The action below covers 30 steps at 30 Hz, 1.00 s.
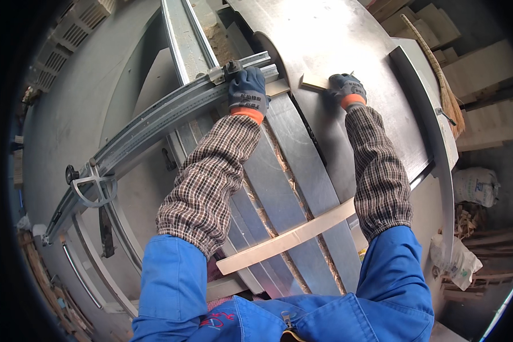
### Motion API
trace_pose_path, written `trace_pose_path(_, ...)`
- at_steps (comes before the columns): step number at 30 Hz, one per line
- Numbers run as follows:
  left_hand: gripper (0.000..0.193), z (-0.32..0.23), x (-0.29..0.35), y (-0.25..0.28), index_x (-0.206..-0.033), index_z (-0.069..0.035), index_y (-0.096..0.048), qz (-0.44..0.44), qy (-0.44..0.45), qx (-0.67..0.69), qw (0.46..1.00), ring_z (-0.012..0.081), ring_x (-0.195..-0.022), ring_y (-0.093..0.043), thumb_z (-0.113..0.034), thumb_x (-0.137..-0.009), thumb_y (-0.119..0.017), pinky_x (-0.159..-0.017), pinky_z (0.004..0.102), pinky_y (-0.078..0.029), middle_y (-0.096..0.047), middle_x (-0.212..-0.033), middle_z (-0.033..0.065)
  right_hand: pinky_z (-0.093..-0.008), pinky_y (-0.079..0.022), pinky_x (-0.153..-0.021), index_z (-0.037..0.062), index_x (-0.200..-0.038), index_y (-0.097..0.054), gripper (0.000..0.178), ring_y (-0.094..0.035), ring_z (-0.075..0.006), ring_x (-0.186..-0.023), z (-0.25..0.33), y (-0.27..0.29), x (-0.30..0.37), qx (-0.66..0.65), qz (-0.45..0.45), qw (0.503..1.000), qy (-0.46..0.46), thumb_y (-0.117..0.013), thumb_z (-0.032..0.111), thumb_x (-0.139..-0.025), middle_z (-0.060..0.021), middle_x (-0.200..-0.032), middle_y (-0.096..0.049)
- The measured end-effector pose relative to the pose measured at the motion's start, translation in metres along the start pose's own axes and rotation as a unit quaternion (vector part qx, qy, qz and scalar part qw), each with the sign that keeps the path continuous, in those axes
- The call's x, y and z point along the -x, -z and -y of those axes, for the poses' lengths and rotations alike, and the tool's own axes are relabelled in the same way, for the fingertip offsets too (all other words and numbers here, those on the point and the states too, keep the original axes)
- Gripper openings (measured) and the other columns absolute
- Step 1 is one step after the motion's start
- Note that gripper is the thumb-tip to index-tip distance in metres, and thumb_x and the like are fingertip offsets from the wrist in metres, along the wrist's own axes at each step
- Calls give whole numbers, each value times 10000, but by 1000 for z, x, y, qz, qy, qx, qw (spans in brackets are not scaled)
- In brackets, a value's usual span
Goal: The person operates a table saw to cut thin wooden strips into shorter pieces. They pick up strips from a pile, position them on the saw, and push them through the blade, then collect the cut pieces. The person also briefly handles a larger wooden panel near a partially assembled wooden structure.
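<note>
My left hand [248, 91], in a dark blue work glove with an orange cuff, is closed at the metal fence [171, 111] of a sliding table saw. A short piece of pale wood [277, 88] sticks out to the right from under it, by the fence's end. On the steel table to the right, my right hand [348, 89], gloved alike, is closed round another short wooden piece [315, 81]. Its fingertips are partly hidden. Between the hands runs the saw's dark slot [306, 126]; I cannot make out a blade in it.
A long pale wooden strip [285, 239] lies across the sliding table [293, 154] near my body. Sawdust fills its grooves. A raised metal rail [419, 97] edges the table at right, beside a straw broom [439, 74]. Boards [487, 71] and white sacks [476, 186] lie beyond.
</note>
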<state>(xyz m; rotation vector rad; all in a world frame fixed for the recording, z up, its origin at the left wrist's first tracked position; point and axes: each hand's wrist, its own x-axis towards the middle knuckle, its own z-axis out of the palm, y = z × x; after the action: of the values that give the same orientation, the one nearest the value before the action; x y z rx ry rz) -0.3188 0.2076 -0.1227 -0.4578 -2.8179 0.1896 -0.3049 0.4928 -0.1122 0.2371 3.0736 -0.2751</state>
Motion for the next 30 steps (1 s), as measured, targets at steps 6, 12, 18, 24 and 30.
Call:
trace_pose_path(6, 715, 0, -1, 3, -1286, -130, -487, 5, 22, -12, 1000, 206, -1073, -475, -505, -734, -744, -890, 369, -464, -488, -1171, 29, -398, -487, -943, 225, -1122, -684, 423, -579, -277, -1120, -11, 2, 84, -60, -22, 998, 15, -797, 322, -726, -36, -1154, -645)
trace_pose_path(12, 646, 15, 20, -9, -1304, -147, -493, -73, 2, 139, 988, 260, -1106, -498, -350, -751, -758, -924, 416, -475, -486, -1310, 30, -415, -480, -950, 268, -1165, -644, 435, -558, -283, -1136, 70, 7, 103, -11, 53, 985, 161, -759, 349, -753, -26, -1211, -615)
trace_pose_path(18, 326, 64, 83, -42, -1162, -130, -610, -151, 29, 357, 921, 344, -1083, -563, -159, -838, -629, -936, 441, -469, -586, -1187, 135, -424, -441, -1000, 237, -1286, -560, 626, -520, -287, -1198, 128, -19, 82, 15, 27, 972, 233, -787, 386, -722, -48, -1297, -561)
trace_pose_path(24, 229, 78, 135, -34, -1061, -103, -649, -102, 200, 456, 861, 377, -961, -621, -172, -843, -631, -845, 435, -507, -627, -1059, 177, -442, -378, -1062, 172, -1377, -462, 823, -434, -319, -1313, 138, -17, 64, 63, -57, 951, 297, -782, 498, -693, -104, -1406, -468)
trace_pose_path(30, 279, 41, 159, 25, -1030, -108, -666, 107, 198, 445, 867, 354, -961, -640, -316, -844, -652, -837, 440, -514, -653, -1046, 164, -441, -496, -849, 150, -1312, -552, 615, -609, -321, -1026, 168, 9, 87, 39, 69, 977, 198, -580, 573, -865, -114, -1105, -653)
